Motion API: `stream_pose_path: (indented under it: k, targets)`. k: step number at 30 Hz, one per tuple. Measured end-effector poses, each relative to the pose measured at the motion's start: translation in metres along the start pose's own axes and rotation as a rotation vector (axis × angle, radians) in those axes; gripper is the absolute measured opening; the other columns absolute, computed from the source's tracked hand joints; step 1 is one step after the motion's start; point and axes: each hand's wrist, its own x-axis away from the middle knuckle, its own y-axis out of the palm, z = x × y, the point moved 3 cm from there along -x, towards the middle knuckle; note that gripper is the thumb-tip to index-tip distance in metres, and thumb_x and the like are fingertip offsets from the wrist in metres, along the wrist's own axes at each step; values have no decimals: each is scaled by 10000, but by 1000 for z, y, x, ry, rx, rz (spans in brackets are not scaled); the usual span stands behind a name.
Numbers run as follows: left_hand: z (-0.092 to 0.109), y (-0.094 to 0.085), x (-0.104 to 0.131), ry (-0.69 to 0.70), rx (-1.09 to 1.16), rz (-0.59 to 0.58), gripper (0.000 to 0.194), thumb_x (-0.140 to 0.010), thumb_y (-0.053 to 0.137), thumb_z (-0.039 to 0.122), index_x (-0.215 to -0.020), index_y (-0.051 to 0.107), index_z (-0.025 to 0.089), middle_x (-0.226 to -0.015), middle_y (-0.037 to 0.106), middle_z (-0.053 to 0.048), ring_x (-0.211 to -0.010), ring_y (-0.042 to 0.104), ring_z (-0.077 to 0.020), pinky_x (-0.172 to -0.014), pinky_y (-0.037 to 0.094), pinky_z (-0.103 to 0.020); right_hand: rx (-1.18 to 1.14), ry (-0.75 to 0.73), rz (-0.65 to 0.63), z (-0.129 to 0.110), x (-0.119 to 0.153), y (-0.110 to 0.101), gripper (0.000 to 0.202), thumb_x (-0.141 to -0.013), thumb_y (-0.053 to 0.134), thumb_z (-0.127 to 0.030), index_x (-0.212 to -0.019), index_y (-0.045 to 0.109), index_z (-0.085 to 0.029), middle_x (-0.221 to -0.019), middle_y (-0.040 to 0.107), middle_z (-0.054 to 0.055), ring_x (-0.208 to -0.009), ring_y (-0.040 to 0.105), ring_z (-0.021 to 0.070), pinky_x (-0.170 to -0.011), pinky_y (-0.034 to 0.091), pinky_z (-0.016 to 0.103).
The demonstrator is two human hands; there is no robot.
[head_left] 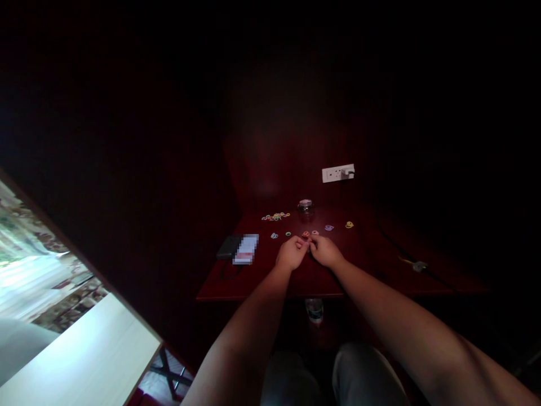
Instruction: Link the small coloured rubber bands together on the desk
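My left hand (292, 252) and my right hand (326, 251) meet above the dark red table, fingertips closed in a pinch. A small pink band (307, 242), seemingly a hair tie, shows between them, mostly covered by the fingers. Just beyond lie orange-red hair ties (306, 233) and a pink hair tie (315, 232). Purple hair ties (329, 228) and yellow hair ties (349, 225) form small groups to the right. On the left are a green hair tie (288, 233) and light blue hair ties (274, 235). Farther back spreads a mixed pile of hair ties (276, 216).
A clear jar (305, 207) stands near the back wall, below a white socket strip (338, 173) with a plug. A phone (245, 249) and a black case (229, 247) lie left. At right is a cable (419, 266). Beneath the table edge (270, 296) sits a clear container (315, 311).
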Motion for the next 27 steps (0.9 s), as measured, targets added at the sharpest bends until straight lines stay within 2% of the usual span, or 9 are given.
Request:
stream_pose_path:
  k: [6, 12, 19, 27]
  targets:
    - [2, -2, 0, -1, 6, 14, 121, -791, 550, 269, -799, 608, 162, -770, 660, -28, -662, 582, -101, -634, 424, -205, -61, 4, 33, 5, -1, 1, 162, -798, 466, -218, -807, 624, -187, -775, 649, 33, -671, 561, 142, -655, 384, 231]
    - [6, -5, 0, -12, 35, -5, 111, -754, 596, 222, -840, 623, 157, -766, 669, -27, -644, 590, -95, -629, 443, -197, -142, 2, 75, 10, -4, 3, 135, -748, 496, -180, -740, 631, -174, -714, 646, 23, -613, 544, 127, -595, 375, 220]
    - [4, -4, -1, -16, 58, -27, 161, -761, 587, 204, -903, 651, 162, -809, 690, -43, -679, 618, -114, -659, 465, -212, -232, -19, 112, 16, -7, 5, 143, -723, 491, -157, -732, 634, -162, -727, 645, 30, -639, 561, 133, -635, 413, 233]
    - [4, -4, -1, 10, 47, -6, 128, -776, 564, 213, -855, 649, 160, -768, 684, -37, -655, 611, -115, -634, 457, -208, -295, -3, 121, 13, -7, 3, 93, -685, 498, -139, -707, 588, -150, -737, 621, 37, -679, 562, 133, -670, 429, 240]
